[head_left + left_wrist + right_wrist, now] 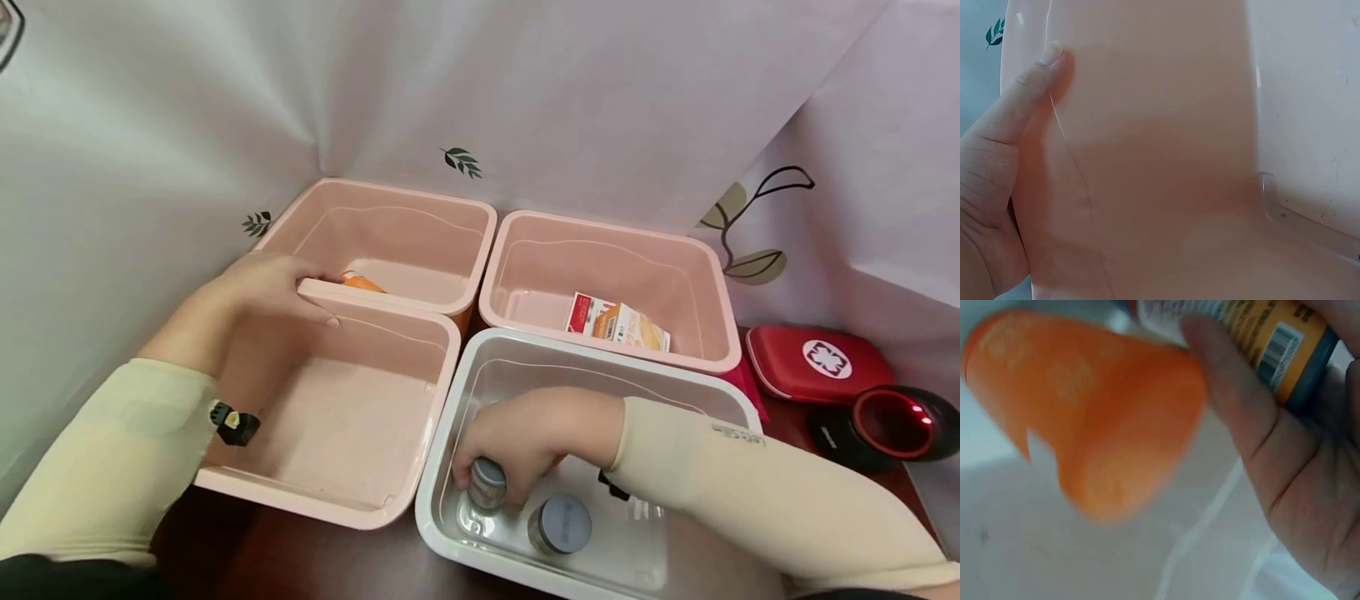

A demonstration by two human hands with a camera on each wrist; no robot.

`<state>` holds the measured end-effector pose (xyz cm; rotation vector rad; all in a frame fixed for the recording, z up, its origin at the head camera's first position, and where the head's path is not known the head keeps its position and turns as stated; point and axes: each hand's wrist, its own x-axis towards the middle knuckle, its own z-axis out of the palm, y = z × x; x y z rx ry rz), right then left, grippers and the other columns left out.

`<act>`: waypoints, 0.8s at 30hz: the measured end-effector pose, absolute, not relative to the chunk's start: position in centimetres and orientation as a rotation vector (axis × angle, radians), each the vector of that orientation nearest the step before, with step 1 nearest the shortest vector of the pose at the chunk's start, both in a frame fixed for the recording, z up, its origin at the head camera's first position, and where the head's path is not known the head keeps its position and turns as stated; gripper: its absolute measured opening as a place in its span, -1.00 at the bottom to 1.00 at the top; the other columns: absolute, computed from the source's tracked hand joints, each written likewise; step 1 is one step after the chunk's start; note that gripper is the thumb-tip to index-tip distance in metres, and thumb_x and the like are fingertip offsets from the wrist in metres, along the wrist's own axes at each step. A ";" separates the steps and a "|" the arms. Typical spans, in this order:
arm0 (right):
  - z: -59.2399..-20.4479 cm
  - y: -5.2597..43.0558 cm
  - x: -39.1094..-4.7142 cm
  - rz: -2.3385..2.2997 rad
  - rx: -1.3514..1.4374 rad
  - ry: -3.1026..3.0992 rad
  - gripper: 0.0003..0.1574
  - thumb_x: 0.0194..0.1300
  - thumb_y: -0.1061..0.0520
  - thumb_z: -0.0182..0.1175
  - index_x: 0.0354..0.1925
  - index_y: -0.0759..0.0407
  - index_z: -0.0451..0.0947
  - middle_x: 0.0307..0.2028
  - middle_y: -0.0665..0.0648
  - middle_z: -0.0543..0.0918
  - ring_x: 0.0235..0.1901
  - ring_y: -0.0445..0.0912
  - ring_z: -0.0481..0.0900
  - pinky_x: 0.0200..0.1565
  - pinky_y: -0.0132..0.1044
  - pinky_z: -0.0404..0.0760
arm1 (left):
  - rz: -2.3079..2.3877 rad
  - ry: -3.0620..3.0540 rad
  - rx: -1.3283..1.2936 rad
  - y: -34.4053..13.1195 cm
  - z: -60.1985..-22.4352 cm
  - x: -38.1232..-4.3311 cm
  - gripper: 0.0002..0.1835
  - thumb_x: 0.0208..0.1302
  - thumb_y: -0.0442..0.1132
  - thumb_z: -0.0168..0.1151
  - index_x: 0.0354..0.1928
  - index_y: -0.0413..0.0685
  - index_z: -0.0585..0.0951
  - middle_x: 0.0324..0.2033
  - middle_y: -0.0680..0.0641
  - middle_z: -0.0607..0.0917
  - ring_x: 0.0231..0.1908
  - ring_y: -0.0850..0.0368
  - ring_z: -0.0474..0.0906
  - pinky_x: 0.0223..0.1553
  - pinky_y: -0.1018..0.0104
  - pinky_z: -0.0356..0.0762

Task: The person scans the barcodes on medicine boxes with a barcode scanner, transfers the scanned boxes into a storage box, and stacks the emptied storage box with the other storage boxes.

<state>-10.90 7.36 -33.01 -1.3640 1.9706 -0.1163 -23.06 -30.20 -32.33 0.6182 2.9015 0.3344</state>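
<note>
My left hand (266,287) grips the far rim of the front left pink bin (330,512), its thumb (1035,78) against the inner wall. My right hand (513,442) reaches down into the grey-white bin (438,508) and holds a small jar (487,486) with a grey lid. The right wrist view shows an orange label with a barcode on the jar (1282,353). A second grey-lidded jar (562,525) stands close by. A blurred orange item (1085,394) is near the right hand; its kind cannot be told.
In the back right pink bin (712,292) lie a red-and-white box (581,312) and an orange-and-white box (633,327). An orange item (362,283) shows in the back left pink bin (405,196). A red first-aid case (795,367) and a black object (892,425) are at right.
</note>
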 end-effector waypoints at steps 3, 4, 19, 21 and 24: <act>-31.4 8.4 -11.5 -0.224 -1.332 1.984 -0.34 -0.04 0.19 0.71 0.04 -0.15 0.74 -0.20 -0.32 0.64 -0.20 -0.33 0.59 -0.18 -0.43 0.60 | 0.325 2.898 0.619 -30.3 -32.4 -23.2 -0.23 0.00 0.29 0.67 0.23 0.09 0.75 -0.05 -0.02 0.81 -0.02 -0.04 0.66 0.17 -0.15 0.49; -30.9 8.9 -11.7 -0.257 -1.327 1.990 -0.33 -0.04 0.18 0.71 0.06 -0.14 0.74 -0.18 -0.33 0.65 -0.18 -0.34 0.59 -0.13 -0.43 0.60 | 0.322 2.897 0.621 -30.3 -32.4 -23.2 -0.22 0.00 0.29 0.67 0.23 0.08 0.75 -0.06 -0.03 0.81 -0.02 -0.04 0.66 0.16 -0.16 0.49; -25.3 19.4 -11.8 -0.720 -1.269 2.126 -0.28 0.09 0.22 0.64 0.19 -0.19 0.69 -0.01 -0.20 0.71 -0.15 -0.20 0.66 -0.13 -0.24 0.71 | 0.316 2.890 0.601 -30.3 -32.5 -23.6 -0.17 0.02 0.26 0.67 0.29 0.00 0.72 0.02 -0.14 0.79 0.02 -0.13 0.66 0.18 -0.25 0.48; -24.6 20.9 -11.4 -0.771 -1.224 2.156 -0.25 0.11 0.21 0.64 0.23 -0.22 0.67 0.00 -0.17 0.72 -0.18 -0.17 0.68 -0.19 -0.24 0.73 | 0.313 2.890 0.611 -30.3 -32.6 -23.7 -0.18 0.02 0.26 0.67 0.28 0.00 0.72 0.01 -0.13 0.79 0.02 -0.12 0.67 0.18 -0.24 0.49; -23.8 23.4 -10.9 -0.798 -1.153 2.251 -0.21 0.15 0.13 0.65 0.31 -0.25 0.63 -0.02 -0.15 0.72 -0.24 -0.15 0.69 -0.27 -0.25 0.72 | 0.303 2.900 0.627 -30.3 -32.9 -23.7 -0.20 0.00 0.27 0.67 0.25 0.03 0.74 -0.02 -0.08 0.80 -0.01 -0.09 0.67 0.16 -0.21 0.49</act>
